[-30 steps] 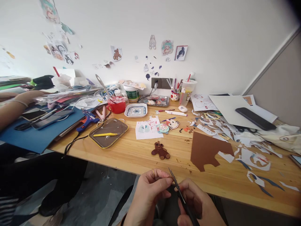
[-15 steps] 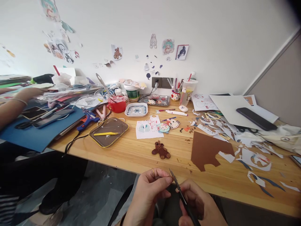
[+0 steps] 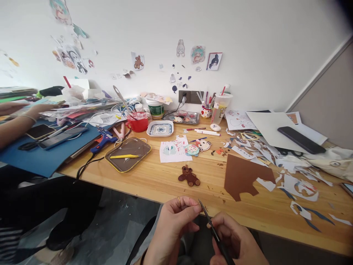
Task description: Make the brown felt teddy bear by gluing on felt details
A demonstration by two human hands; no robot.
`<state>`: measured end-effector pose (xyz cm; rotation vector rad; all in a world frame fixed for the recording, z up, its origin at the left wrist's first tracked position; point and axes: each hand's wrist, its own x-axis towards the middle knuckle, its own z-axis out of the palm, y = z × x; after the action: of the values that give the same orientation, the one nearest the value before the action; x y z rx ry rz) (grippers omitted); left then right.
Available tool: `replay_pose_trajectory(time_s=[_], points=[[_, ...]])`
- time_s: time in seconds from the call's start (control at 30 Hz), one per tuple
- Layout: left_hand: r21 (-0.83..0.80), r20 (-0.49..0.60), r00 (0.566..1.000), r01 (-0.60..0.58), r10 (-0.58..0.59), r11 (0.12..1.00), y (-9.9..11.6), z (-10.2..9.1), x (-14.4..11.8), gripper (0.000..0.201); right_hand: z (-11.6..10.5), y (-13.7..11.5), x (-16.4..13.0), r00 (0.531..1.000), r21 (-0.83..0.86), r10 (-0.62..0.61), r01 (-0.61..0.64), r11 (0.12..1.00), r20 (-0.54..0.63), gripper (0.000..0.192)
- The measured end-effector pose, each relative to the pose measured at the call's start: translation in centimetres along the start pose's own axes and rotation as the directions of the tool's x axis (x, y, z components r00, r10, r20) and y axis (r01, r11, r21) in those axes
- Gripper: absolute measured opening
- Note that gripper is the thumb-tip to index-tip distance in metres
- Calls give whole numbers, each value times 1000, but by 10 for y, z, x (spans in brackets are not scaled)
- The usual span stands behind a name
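Slim dark tool (image 3: 215, 233), clasped in the right hand (image 3: 237, 237) by the table (image 3: 154, 180) edge, wants small, steady moves clear of the left hand (image 3: 176, 222), tightly pinching a barely visible brown scrap (image 3: 202, 208).

Bare, gold-ringed left hand (image 3: 175, 221): thumb side up, slanting inward
Left thumb (image 3: 190, 212) and index finger (image 3: 188, 200): tips brought together in a pinch
Lower left fingers (image 3: 193, 226): curled beneath the thumb
Left wrist (image 3: 152, 254): low, near the bottom edge
Bare right hand (image 3: 241, 239): near the left, angled inward, grip closed
Right fingers (image 3: 224, 219): bent toward the palm
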<state>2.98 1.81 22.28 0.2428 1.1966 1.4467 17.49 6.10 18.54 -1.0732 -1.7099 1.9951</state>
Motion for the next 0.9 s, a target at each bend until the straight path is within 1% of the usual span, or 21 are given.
replay_pose_trajectory(time_s=[0.1, 0.23, 0.3, 0.5, 0.6, 0.7, 0.77, 0.9], points=[[4, 7, 1000, -6, 6, 1000, -1, -2, 1, 15, 0, -1, 0, 1000, -9, 7, -7, 1000, -9, 48], [10, 68, 998, -8, 7, 1000, -2, -6, 4, 15, -2, -6, 2, 1000, 16, 11, -12, 1000, 15, 56], [9, 62, 998, -9, 9, 1000, -3, -7, 5, 15, -4, -9, 2, 999, 14, 17, -17, 1000, 30, 59], [13, 61, 998, -23, 23, 1000, -4, -7, 3, 14, -2, -22, -4, 997, 18, 0, -1, 1000, 72, 57], [24, 66, 998, -9, 7, 1000, -2, -7, 2, 14, 1, -25, -6, 998, 16, -23, 22, 1000, 56, 55], [24, 79, 997, 1, -3, 1000, -1, -6, 2, 15, 0, -20, -3, 999, -15, -34, 35, 999, 34, 52], [21, 80, 997, -5, 3, 1000, -1, -5, 1, 15, -1, -13, 0, 998, -26, -37, 38, 999, 41, 51], [7, 81, 997, -8, 7, 1000, -1, -3, 0, 13, -3, -6, 2, 998, -2, -58, 58, 998, 39, 50]])
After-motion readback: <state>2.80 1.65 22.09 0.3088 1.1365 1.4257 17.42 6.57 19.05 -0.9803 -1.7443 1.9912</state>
